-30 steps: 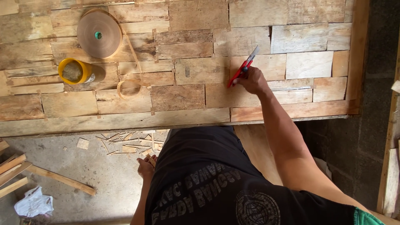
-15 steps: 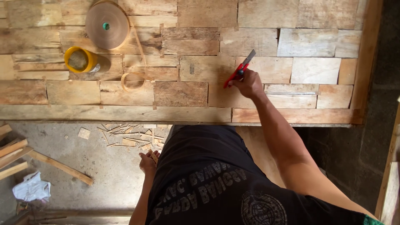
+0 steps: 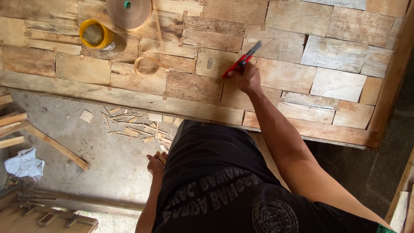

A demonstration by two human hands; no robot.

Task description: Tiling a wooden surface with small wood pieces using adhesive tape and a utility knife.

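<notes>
Red-handled cutter [image 3: 239, 63]: slim tool, red grip with dark tip, lying slantwise over the patchwork of veneer pieces, tip pointing toward the far right of the worktop. Position: middle of the worktop [image 3: 345, 129], a little nearer the near edge than the far one.

Right hand [image 3: 246, 77]: fingers closed around the cutter's lower grip, knuckles resting on or just above the veneer; forearm reaches out from the near edge.

Left hand [image 3: 156, 163]: hanging below the worktop's near edge, beside the black shirt, fingers curled around a few small wood slivers [image 3: 161, 158].

Worktop surface: covered edge to edge with rectangular veneer pieces [image 3: 336, 84] in tan and brown, joined with short strips of tape.

Roll of brown paper tape [image 3: 128, 12]: large flat disc with green core, at the far edge, left of centre; a loose strip runs from it down to a curled loop of tape [image 3: 146, 67].

Yellow-rimmed pot [image 3: 95, 34]: just beside the roll, toward the left end.

Floor below the near edge: scattered veneer offcuts [image 3: 129, 125], wooden battens [image 3: 58, 146] at left, a crumpled white cloth [image 3: 23, 164] at far left.
</notes>
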